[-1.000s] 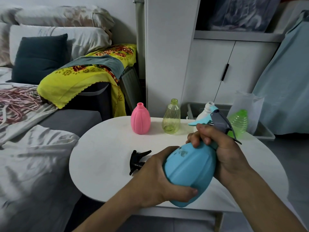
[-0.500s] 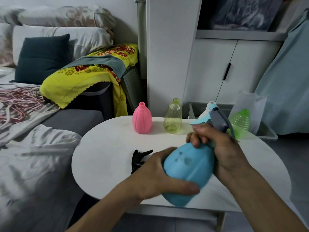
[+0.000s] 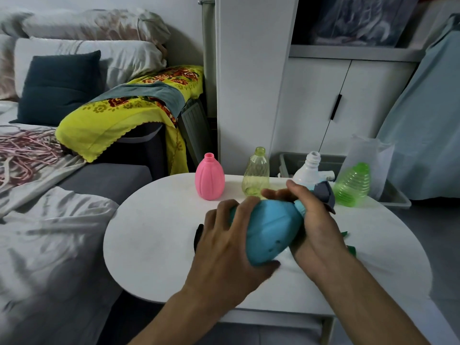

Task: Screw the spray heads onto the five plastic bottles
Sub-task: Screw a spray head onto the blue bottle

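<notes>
a: blue bottle (image 3: 270, 229), smooth matte plastic with a rounded, bulbous body, is held tilted above the white oval bench (image 3: 154, 235), its neck pointing up and away to the right.

b: who grips what?

a: left hand (image 3: 225, 247) wraps the fat body, fingers curled over the top and thumb underneath. right hand (image 3: 313, 220) is clamped round the neck, where a grey-and-blue spray head (image 3: 323, 191) sits on the bottle.

b: and the other bottles?

a: four stand upright along the far edge, all with open necks: a pink bottle (image 3: 209, 180) with vertical ribs, a clear yellowish bottle (image 3: 256, 175), a white bottle (image 3: 310, 170) partly hidden behind the right hand, and a translucent green bottle (image 3: 353, 185) with ringed ridges.

b: any loose heads?

a: a black spray head (image 3: 198, 236) peeks out from behind the left hand on the bench. something green (image 3: 349, 247) lies just right of the right wrist, too hidden to identify.
</notes>
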`<state>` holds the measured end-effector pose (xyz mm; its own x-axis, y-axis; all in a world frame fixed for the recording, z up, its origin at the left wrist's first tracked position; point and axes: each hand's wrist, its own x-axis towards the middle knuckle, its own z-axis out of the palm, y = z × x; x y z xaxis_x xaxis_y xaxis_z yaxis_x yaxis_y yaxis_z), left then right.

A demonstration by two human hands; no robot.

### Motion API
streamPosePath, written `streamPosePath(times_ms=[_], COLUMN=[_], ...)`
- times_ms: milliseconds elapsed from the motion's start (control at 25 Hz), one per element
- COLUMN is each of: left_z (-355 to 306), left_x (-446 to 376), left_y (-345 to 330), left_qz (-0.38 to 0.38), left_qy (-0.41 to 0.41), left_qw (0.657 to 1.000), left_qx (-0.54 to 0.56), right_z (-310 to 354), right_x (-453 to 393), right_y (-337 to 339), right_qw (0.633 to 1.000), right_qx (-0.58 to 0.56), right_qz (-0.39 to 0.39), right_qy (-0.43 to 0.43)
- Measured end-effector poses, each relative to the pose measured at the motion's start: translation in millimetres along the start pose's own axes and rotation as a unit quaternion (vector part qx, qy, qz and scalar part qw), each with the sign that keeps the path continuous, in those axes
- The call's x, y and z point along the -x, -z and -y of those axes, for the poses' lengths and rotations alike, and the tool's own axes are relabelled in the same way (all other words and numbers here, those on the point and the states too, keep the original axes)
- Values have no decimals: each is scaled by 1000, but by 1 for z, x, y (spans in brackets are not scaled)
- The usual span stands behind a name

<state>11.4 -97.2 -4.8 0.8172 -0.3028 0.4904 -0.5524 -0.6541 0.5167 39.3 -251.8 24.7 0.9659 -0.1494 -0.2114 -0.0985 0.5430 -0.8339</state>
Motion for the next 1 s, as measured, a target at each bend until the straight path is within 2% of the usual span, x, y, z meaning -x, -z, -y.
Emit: streamPosePath(times_ms=[40, 80, 120, 160, 200, 240, 280, 320, 360, 400, 440, 480, 520, 560, 640, 680, 720, 760, 800, 840, 880, 920, 1000], left_z=[-2, -1, 2, 8, 12, 12, 10, 8, 6, 4, 2, 1, 1, 2, 9, 12, 11, 8, 6, 4, 2, 3, 12], left_x=[-4, -9, -13, -16, -18, -18, -16, -12, -8, -5, -3, -4, -8, -11, -15, -16, -15, -12, -10, -8, -8, -11, -19], left_y=[5, 10, 14, 17, 21, 22, 20, 18, 13, 9, 8, 8, 12, 17, 21, 21, 19, 15, 10, 7, 8, 12, 26], left_qz=[43, 76, 100, 117, 139, 158, 164, 129, 65, 7, -30, -33, -14, 13, 88, 113, 127, 111, 73, 41, 38, 80, 183], left_qy=[39, 101, 159, 206, 227, 221, 185, 133, 68, 0, -44, -49, -20, 41, 183, 216, 207, 167, 114, 61, 33, 53, 141], left_qw=[993, 965, 921, 878, 860, 867, 907, 958, 991, 1000, 999, 997, 994, 979, 913, 894, 908, 945, 977, 992, 995, 987, 931], left_qx=[98, 230, 341, 416, 435, 418, 342, 218, 99, 21, 1, 39, 110, 198, 355, 377, 341, 257, 167, 103, 85, 130, 284], right_z=[2, 5, 8, 10, 9, 8, 5, 3, 1, 2, 3, 6, 8, 9, 7, 4, 1, 0, 0, 1, 3, 6, 12], right_x=[0, 1, 2, 3, 4, 5, 5, 4, 3, 2, 1, 1, 2, 3, 4, 4, 4, 4, 4, 3, 3, 3, 4], right_y=[0, 1, 1, 1, 1, -1, -1, -2, -2, -2, -2, -2, -1, 0, 1, 0, -1, -2, -2, -2, -1, 0, 1], right_qw=[999, 998, 997, 996, 996, 997, 998, 999, 999, 999, 999, 998, 996, 995, 997, 998, 999, 999, 999, 999, 998, 998, 997], right_qx=[-33, -55, -70, -76, -71, -54, -32, -13, -4, -8, -24, -47, -71, -82, -58, -35, -19, -17, -23, -31, -35, -38, -42], right_qz=[8, 16, 24, 37, 49, 53, 50, 43, 39, 40, 44, 48, 51, 52, 51, 48, 43, 39, 36, 33, 30, 32, 63], right_qy=[-13, -18, -19, -16, -12, -11, -10, -7, -2, -1, -6, -16, -24, -26, -14, -7, -3, 0, 8, 20, 30, 33, 28])
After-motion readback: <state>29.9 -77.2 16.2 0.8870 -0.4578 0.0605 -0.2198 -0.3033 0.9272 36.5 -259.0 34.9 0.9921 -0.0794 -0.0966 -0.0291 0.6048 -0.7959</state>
